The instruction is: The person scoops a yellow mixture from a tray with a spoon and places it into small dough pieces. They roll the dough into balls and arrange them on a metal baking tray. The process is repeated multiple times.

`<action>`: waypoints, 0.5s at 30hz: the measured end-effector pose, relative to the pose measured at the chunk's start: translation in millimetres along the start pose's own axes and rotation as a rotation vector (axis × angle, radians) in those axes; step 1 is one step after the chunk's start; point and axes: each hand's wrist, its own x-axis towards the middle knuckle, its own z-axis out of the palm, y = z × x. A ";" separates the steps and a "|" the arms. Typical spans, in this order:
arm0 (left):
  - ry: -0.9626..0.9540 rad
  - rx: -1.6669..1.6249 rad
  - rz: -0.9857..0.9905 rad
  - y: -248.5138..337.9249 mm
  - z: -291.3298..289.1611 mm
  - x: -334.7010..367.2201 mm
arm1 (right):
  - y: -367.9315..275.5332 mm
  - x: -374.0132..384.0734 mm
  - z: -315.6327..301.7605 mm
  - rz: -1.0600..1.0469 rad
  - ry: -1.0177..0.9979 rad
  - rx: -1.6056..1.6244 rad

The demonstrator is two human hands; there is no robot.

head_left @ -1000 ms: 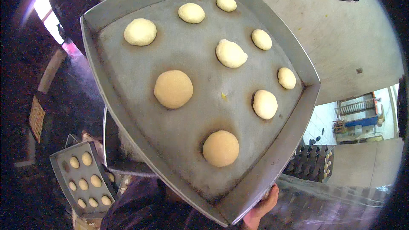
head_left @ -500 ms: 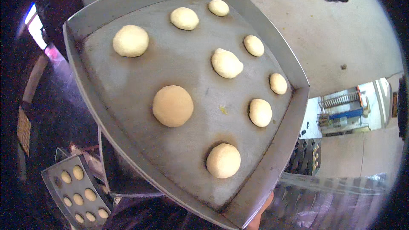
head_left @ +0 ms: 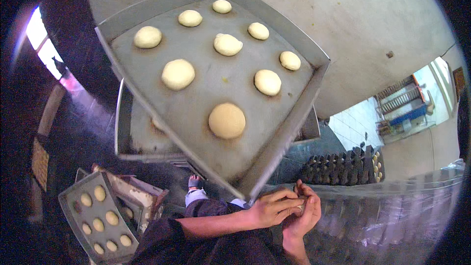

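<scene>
A grey metal baking tray (head_left: 162, 108) with several pale round dough balls (head_left: 178, 74) on it lies askew over another tray (head_left: 142, 137). Just off its near corner my two hands meet, apart from the tray. My left hand (head_left: 277, 208) reaches across from the left, its fingers bent toward the right palm. My right hand (head_left: 305, 213) is cupped with fingers curled around the same spot. A small whitish bit shows between the fingers; what it is, I cannot make out.
At lower left another tray (head_left: 95, 225) of dough balls rests by a worn pale box (head_left: 135, 196). On the right, a dark rack (head_left: 338, 167) and clear plastic sheeting (head_left: 373, 221) stand close. A pale worktop (head_left: 363, 39) spreads beyond the tray.
The large tray has moved lower and farther from me. The hand at its near right corner has let go, and both hands are now together beside that corner.
</scene>
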 end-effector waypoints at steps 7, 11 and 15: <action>0.154 0.242 0.111 58.4 25.6 -33.2 | -17.5 -18.8 -39.6 0.168 -0.300 0.257; 0.215 0.458 0.144 85.5 29.1 -68.9 | -20.3 -38.1 -55.2 0.416 -0.582 0.420; 0.273 0.631 0.090 134.2 38.2 -96.1 | -23.3 -76.6 -59.7 0.292 -0.668 0.696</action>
